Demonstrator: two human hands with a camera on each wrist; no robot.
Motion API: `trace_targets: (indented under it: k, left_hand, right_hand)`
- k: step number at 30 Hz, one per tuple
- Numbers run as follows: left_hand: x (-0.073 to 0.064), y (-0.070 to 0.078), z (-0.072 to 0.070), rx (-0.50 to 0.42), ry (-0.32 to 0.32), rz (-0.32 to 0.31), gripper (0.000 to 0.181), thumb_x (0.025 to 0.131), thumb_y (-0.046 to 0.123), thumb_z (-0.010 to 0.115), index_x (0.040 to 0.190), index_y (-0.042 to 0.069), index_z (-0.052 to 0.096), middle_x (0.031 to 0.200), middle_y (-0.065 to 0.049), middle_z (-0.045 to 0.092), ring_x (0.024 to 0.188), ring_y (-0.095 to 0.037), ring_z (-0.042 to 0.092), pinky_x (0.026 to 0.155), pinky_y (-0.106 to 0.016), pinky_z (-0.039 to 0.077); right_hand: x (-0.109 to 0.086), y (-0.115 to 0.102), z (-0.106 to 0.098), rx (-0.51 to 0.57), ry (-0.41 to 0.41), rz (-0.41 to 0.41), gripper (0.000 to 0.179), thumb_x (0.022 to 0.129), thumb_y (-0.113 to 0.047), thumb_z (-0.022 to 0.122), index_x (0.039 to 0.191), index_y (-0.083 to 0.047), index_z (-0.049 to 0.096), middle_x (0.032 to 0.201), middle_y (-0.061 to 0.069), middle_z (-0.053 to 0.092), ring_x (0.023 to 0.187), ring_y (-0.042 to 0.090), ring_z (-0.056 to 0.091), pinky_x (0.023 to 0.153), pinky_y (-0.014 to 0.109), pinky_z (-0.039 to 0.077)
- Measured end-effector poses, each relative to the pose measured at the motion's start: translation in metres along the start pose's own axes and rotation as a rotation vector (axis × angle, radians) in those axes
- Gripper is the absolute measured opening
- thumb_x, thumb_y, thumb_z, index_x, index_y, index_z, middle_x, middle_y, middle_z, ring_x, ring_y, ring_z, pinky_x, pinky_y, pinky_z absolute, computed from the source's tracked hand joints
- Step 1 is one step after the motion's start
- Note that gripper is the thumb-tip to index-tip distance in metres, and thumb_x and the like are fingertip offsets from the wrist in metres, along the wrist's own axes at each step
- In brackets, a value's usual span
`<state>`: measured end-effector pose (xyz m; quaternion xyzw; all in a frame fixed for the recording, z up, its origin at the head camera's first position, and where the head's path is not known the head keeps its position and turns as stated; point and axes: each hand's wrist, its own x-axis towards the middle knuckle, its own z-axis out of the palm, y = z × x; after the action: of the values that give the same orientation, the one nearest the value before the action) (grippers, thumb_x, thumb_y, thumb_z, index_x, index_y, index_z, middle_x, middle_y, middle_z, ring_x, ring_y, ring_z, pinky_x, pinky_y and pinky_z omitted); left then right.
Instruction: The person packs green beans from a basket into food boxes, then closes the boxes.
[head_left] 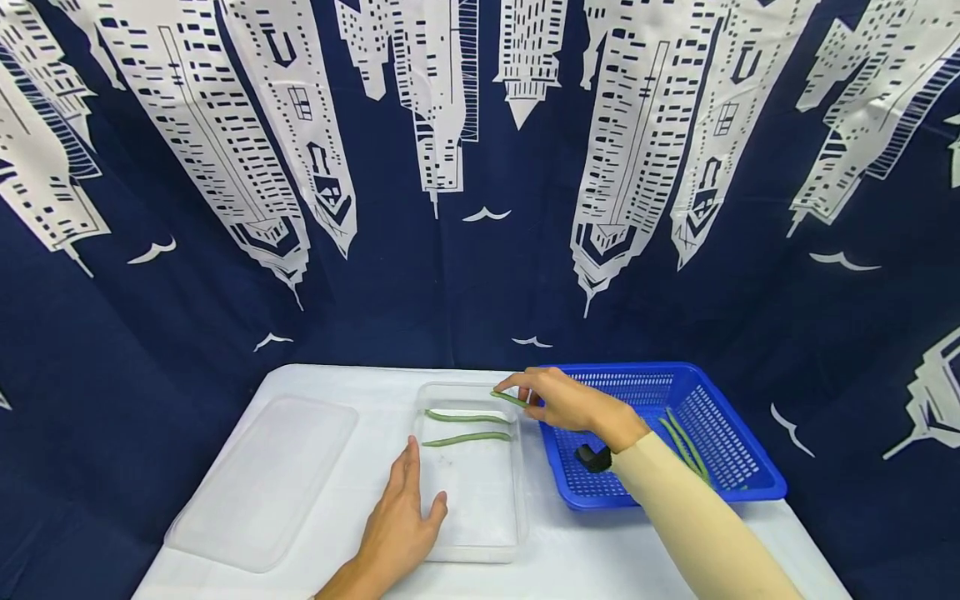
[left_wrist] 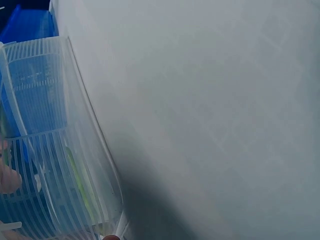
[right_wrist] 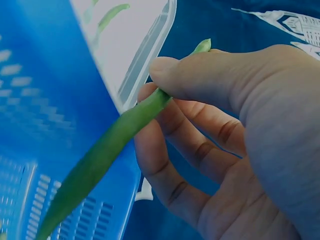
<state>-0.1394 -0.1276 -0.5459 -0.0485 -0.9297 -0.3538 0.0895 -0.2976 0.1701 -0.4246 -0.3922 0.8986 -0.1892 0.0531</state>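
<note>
My right hand (head_left: 558,400) pinches a green bean (right_wrist: 105,155) between thumb and fingertips. In the head view it is over the far right corner of a clear plastic container (head_left: 474,553), beside the blue basket's left edge. Two green beans lie crosswise inside the container, one bean (head_left: 467,417) farther back and another bean (head_left: 468,437) just in front of it. My left hand (head_left: 401,517) is at the container's left side, fingers straight and thumb spread over its rim; in the left wrist view only a fingertip shows at the bottom edge.
A blue perforated basket (head_left: 611,503) stands at the right of the white table (head_left: 360,475), with several green beans (head_left: 686,446) in its right part. Flat on the left lies a translucent lid (head_left: 262,483). A dark blue cloth with printed buildings (head_left: 390,308) hangs behind the table.
</note>
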Motion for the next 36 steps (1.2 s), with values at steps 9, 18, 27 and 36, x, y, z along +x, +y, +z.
trace_targets:
  k: [9,18,27,36]
  left_hand:
    - [0.0,0.001,0.002,0.009,0.003,0.001,0.096,0.108,0.026,0.079,0.184,-0.001,0.026,0.181,-0.024,0.046,0.154,-0.048,0.065,0.112,-0.065,0.063]
    - [0.001,0.001,0.002,0.014,-0.01,-0.005,0.097,0.108,0.026,0.079,0.183,-0.003,0.025,0.181,-0.027,0.044,0.153,-0.052,0.064,0.112,-0.068,0.063]
    - [0.0,0.0,0.002,0.013,-0.019,-0.03,0.098,0.109,0.027,0.079,0.184,-0.002,0.022,0.182,-0.027,0.043,0.153,-0.051,0.064,0.111,-0.069,0.063]
    - [0.001,0.002,0.001,0.006,-0.028,-0.039,0.102,0.109,0.028,0.078,0.184,-0.003,0.018,0.181,-0.029,0.043,0.155,-0.052,0.063,0.113,-0.069,0.062]
  right_hand:
    - [0.022,-0.014,0.011,0.023,-0.03,-0.019,0.054,0.108,0.004,0.077,0.156,-0.02,0.074,0.127,0.009,0.08,0.106,0.019,0.082,0.09,0.03,0.069]
    - [0.046,-0.03,0.023,0.031,-0.055,-0.086,0.052,0.105,0.007,0.076,0.153,-0.014,0.076,0.126,0.012,0.081,0.102,0.019,0.084,0.097,0.044,0.072]
    - [0.065,-0.049,0.036,0.026,-0.082,-0.128,0.049,0.106,0.004,0.079,0.152,-0.013,0.076,0.125,0.01,0.081,0.102,0.016,0.081,0.094,0.034,0.069]
    - [0.075,-0.051,0.058,-0.013,-0.132,-0.132,0.049,0.105,0.002,0.082,0.149,-0.018,0.077,0.12,0.006,0.081,0.098,0.011,0.077,0.092,0.024,0.064]
